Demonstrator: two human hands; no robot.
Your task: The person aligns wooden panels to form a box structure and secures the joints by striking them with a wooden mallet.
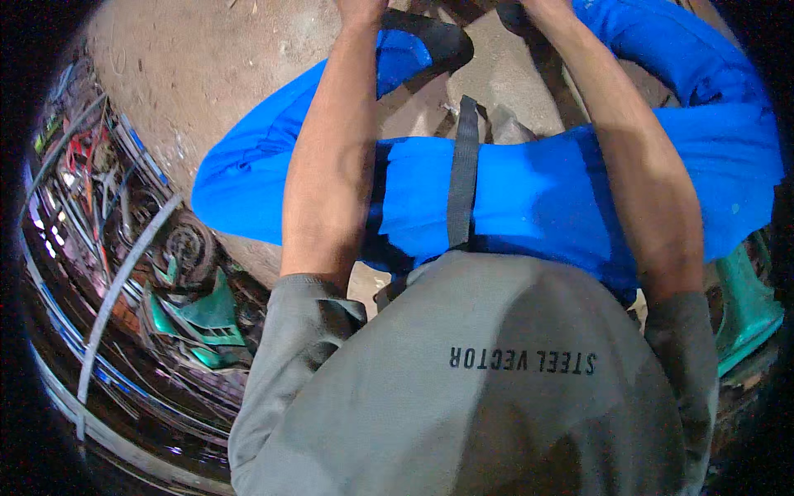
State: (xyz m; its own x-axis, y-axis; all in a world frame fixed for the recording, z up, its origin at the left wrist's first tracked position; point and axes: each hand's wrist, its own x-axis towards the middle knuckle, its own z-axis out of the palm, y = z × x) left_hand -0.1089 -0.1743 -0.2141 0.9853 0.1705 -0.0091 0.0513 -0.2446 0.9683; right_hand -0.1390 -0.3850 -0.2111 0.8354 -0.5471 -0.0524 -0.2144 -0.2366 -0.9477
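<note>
Both my bare forearms reach forward to the top edge of the head view. My left hand [361,8] shows only at the wrist and base of the hand, above a dark shoe [447,45]. My right hand [546,8] is cut off in the same way, beside another dark shoe [516,18]. All fingers lie outside the picture, so anything they hold is hidden. Under my arms are my bent legs in blue trousers [529,194]. A dark webbing strap [466,178] hangs forward over the blue cloth from below my grey shirt [529,306].
Brown, dusty ground [190,74] spreads ahead and to the left. At the left lies a heap of metal scrap, with a curved grey pipe [124,285], a coiled round part [188,248] and green plastic pieces [217,312]. Another green plastic part [740,318] stands at the right.
</note>
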